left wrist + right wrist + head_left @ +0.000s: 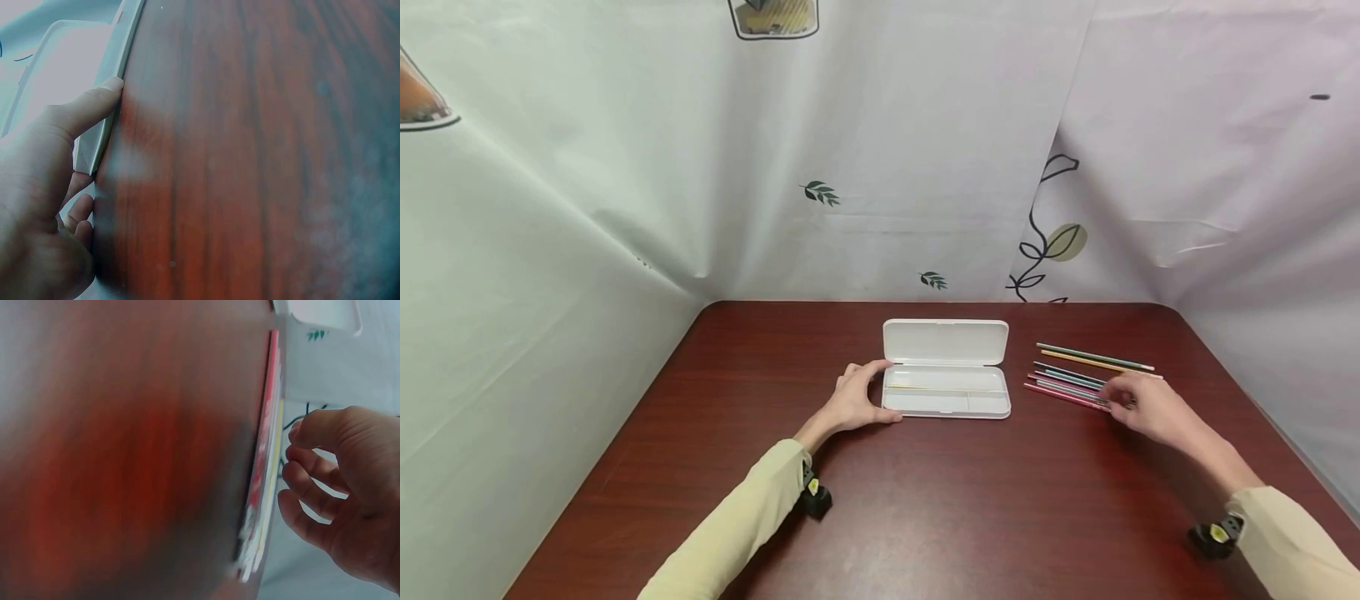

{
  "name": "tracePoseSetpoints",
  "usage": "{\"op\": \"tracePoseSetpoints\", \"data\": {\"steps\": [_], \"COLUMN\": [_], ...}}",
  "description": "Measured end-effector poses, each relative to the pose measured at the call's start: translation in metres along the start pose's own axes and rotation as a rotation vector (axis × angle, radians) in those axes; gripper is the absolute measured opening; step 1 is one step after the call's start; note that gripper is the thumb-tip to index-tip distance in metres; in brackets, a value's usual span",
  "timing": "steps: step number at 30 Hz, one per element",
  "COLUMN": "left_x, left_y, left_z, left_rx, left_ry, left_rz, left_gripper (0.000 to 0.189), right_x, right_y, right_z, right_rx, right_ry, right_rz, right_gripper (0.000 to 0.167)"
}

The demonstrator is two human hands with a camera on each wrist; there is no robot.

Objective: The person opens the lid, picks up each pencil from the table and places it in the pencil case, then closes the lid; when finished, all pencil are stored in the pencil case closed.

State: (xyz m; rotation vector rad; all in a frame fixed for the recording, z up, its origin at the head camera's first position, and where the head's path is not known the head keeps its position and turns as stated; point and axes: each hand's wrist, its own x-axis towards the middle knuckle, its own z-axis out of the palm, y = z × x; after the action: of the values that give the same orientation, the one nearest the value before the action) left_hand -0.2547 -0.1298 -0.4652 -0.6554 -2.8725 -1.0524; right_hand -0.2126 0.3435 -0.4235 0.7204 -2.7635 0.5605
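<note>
A white pencil case [928,402] lies with its lid [946,342] raised at the back. One thin yellow pencil [925,387] rests inside, along the rear compartment. At the case's left end my left hand [854,398] grips it, thumb on the front edge and fingers toward the hinge side. To the right, several pencils [1060,393] in pink, blue and dark tones lie side by side on the table. My right hand [1146,404] hovers at their right ends, fingers loosely bent. In the right wrist view nothing shows between its fingertips [294,434], which are apart from the pencils.
Behind the group lie a green pencil [1090,356] and a yellow pencil [1078,359], slightly apart from the others. The dark red wooden table [925,500] meets a pale printed curtain [887,167] at the back, with more curtain on both sides.
</note>
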Motion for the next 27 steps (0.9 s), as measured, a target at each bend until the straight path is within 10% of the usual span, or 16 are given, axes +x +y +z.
{"op": "tracePoseSetpoints", "data": {"steps": [27], "left_x": [0.000], "left_y": [0.001], "left_z": [0.000], "left_rx": [-0.006], "left_ry": [0.002], "left_rz": [-0.015], "left_gripper": [0.090], "right_x": [-0.028], "right_y": [0.018], "right_z": [0.004], "right_rx": [-0.085], "right_ry": [0.004], "right_rz": [0.005], "right_gripper": [0.027]}}
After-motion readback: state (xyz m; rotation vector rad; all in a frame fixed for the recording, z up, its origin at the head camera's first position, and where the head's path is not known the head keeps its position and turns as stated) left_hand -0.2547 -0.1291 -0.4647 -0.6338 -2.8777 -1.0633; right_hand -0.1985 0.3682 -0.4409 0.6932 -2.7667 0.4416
